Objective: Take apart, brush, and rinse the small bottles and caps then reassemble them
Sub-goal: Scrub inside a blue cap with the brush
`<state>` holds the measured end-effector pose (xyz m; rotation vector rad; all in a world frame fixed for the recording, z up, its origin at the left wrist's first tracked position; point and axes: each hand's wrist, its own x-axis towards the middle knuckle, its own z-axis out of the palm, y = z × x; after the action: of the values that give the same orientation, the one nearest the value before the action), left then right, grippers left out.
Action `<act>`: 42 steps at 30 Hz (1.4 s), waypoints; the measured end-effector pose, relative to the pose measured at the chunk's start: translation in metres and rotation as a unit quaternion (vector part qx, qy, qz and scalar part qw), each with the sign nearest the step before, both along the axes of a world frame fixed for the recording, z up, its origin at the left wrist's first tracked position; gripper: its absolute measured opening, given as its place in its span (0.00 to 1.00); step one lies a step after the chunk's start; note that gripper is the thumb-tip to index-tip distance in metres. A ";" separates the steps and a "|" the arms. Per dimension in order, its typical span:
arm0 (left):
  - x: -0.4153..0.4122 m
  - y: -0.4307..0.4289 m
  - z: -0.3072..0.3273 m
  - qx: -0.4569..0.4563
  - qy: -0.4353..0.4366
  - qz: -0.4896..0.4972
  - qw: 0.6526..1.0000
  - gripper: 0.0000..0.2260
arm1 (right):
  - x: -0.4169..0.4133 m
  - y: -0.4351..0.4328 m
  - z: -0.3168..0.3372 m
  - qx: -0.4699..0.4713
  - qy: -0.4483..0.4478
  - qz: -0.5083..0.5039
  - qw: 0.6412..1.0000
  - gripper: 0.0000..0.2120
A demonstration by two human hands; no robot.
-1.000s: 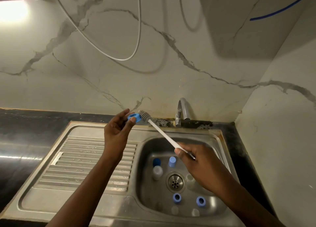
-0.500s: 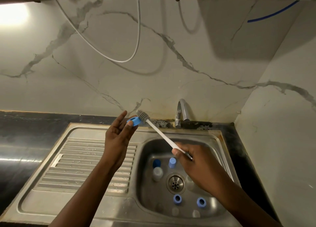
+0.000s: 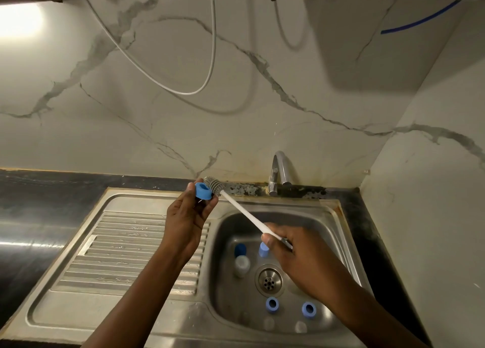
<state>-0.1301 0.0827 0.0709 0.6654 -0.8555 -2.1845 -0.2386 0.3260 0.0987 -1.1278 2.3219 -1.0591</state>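
Steel sink (image 3: pixel 328 224) holds blue caps (image 3: pixel 272 304) and a bottle (image 3: pixel 242 265), partly behind the right hand (image 3: pixel 296 258).

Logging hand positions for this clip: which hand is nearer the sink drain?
Right. The right hand, holding the brush handle, is over the basin just beside the drain. The left hand, holding a blue cap, is off over the drainboard.

Blue cap (image 3: pixel 203 190) (opening toward camera) touches the brush (image 3: pixel 244 212) bristles; two more caps (image 3: pixel 272 304) (image 3: pixel 309 309) lie at the drain's (image 3: pixel 269 281) five o'clock.
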 end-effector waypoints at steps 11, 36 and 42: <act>0.002 -0.010 0.008 -0.015 -0.014 0.035 0.999 0.18 | 0.012 -0.001 0.007 0.024 0.044 0.020 0.999 0.20; -0.007 0.003 0.006 0.002 -0.051 0.036 0.998 0.20 | 0.014 -0.002 0.010 0.020 0.036 0.008 0.999 0.25; -0.011 0.011 0.002 -0.143 -0.137 0.074 0.977 0.22 | 0.014 -0.013 0.020 0.024 0.035 0.010 0.999 0.21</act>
<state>-0.1414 0.0940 0.0729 0.8653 -1.1946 -1.8150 -0.2241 0.3130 0.1188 -1.1849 2.3723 -0.9667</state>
